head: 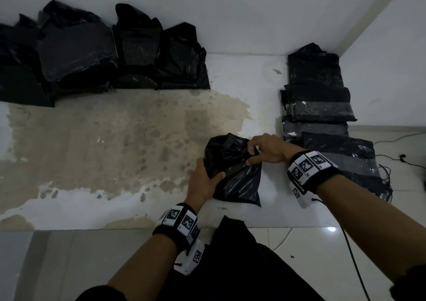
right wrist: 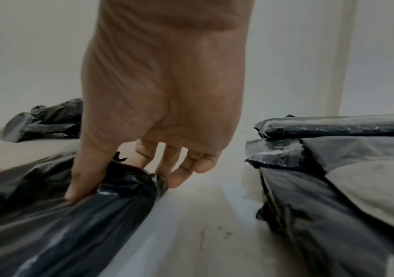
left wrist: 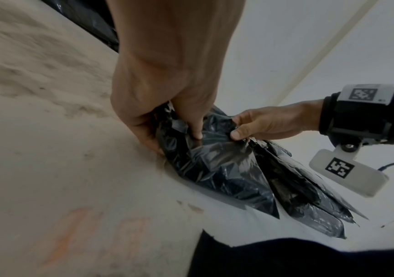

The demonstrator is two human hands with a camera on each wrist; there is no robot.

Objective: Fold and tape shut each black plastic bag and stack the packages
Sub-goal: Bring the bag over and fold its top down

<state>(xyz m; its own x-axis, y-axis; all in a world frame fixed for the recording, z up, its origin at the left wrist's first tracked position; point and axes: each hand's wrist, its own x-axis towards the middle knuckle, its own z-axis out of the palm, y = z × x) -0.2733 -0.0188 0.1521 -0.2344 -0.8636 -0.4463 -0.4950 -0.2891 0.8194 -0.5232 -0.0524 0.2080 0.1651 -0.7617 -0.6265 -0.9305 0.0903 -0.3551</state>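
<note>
A crumpled black plastic bag (head: 232,174) lies on the floor in front of me, in the head view at centre right. My left hand (head: 205,178) grips its left side, thumb on top of the plastic (left wrist: 215,165). My right hand (head: 262,151) pinches a gathered fold at the bag's upper right edge (right wrist: 125,180) between thumb and fingers. A row of folded, taped black packages (head: 322,109) lies overlapping at the right, close to my right wrist. The same packages (right wrist: 333,159) fill the right of the right wrist view.
A heap of loose black bags (head: 92,54) sits against the back wall at the upper left. The floor (head: 103,144) between has a large tan stain. Black cables (head: 391,160) run along the floor at the right. A dark cloth (head: 242,254) lies below the bag.
</note>
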